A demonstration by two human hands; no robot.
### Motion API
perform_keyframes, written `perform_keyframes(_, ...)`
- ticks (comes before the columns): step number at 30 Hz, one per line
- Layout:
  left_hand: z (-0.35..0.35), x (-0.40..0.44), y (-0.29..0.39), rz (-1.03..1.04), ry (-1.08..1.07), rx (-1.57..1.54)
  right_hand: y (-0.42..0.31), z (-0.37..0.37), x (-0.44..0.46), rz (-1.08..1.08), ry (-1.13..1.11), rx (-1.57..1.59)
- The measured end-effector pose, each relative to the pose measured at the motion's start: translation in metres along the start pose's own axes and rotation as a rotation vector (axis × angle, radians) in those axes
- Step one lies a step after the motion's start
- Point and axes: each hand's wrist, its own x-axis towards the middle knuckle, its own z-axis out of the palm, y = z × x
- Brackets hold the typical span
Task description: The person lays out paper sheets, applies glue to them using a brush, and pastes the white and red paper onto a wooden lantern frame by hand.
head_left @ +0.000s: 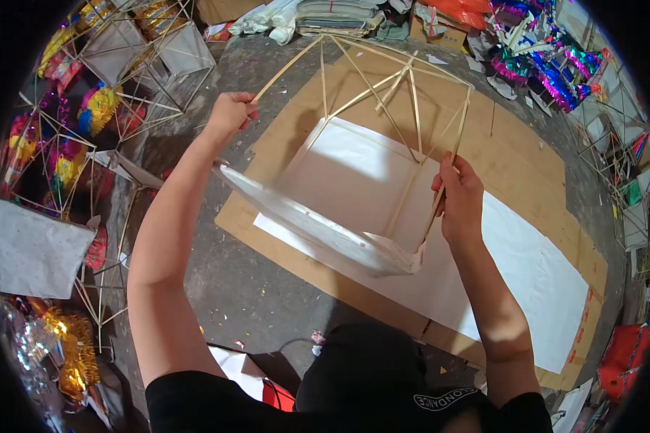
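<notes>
Between my hands is a frame of thin bamboo strips (pixel 414 101), tied into a box-like shape. White paper (pixel 310 220) covers its near side, and a paper panel also shows at its base. My left hand (pixel 232 114) is closed around a strip at the upper left of the frame. On the right, my right hand (pixel 460 191) grips an upright strip, fingers wrapped round it. Beneath the frame, a large white paper sheet (pixel 534 274) lies on flattened cardboard (pixel 527 159).
Other stick frames (pixel 155 54) with paper panels and tinsel crowd the left. Shiny coloured tinsel (pixel 549 61) is piled at the back right. A stack of folded sheets (pixel 339 16) stands at the back. A red item (pixel 620 361) lies at the far right.
</notes>
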Motion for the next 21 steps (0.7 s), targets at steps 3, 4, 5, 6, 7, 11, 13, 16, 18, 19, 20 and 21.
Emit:
perform_keyframes(3,-0.003,0.008,-0.007,-0.023,0.004,-0.007,0.0,0.006,-0.001,-0.002,-0.011,0.0)
perform_keyframes(4,-0.005,0.01,-0.009,-0.024,-0.003,-0.004,0.001,0.007,-0.001,0.0,-0.015,0.0)
perform_keyframes(5,-0.007,0.013,-0.011,-0.024,-0.01,-0.001,0.001,0.009,-0.001,0.0,-0.018,0.0)
perform_keyframes(6,-0.008,0.013,-0.011,-0.024,-0.018,0.002,0.001,0.01,-0.002,0.0,-0.021,0.002)
perform_keyframes(7,-0.009,0.014,-0.012,-0.028,-0.01,0.019,0.0,0.011,-0.002,0.0,-0.023,0.004)
perform_keyframes(11,-0.01,0.014,-0.012,-0.037,-0.001,0.048,0.001,0.014,-0.002,0.006,-0.025,0.018)
perform_keyframes(13,-0.012,0.013,-0.012,-0.034,-0.014,0.033,0.003,0.014,-0.002,0.011,-0.026,0.007)
perform_keyframes(16,-0.014,0.009,-0.009,-0.019,-0.023,0.022,0.004,0.015,-0.005,0.007,-0.011,0.001)
perform_keyframes(18,-0.013,0.005,-0.009,-0.009,-0.001,0.055,0.004,0.018,-0.008,0.008,0.001,-0.006)
perform_keyframes(19,-0.016,0.007,-0.012,-0.02,-0.031,0.076,0.004,0.018,-0.008,0.005,0.008,-0.013)
perform_keyframes(20,-0.019,0.012,-0.014,-0.029,-0.062,0.096,0.004,0.018,-0.007,0.001,0.016,-0.019)
perform_keyframes(21,-0.02,0.013,-0.015,-0.036,-0.095,0.114,0.005,0.018,-0.006,0.004,0.016,-0.018)
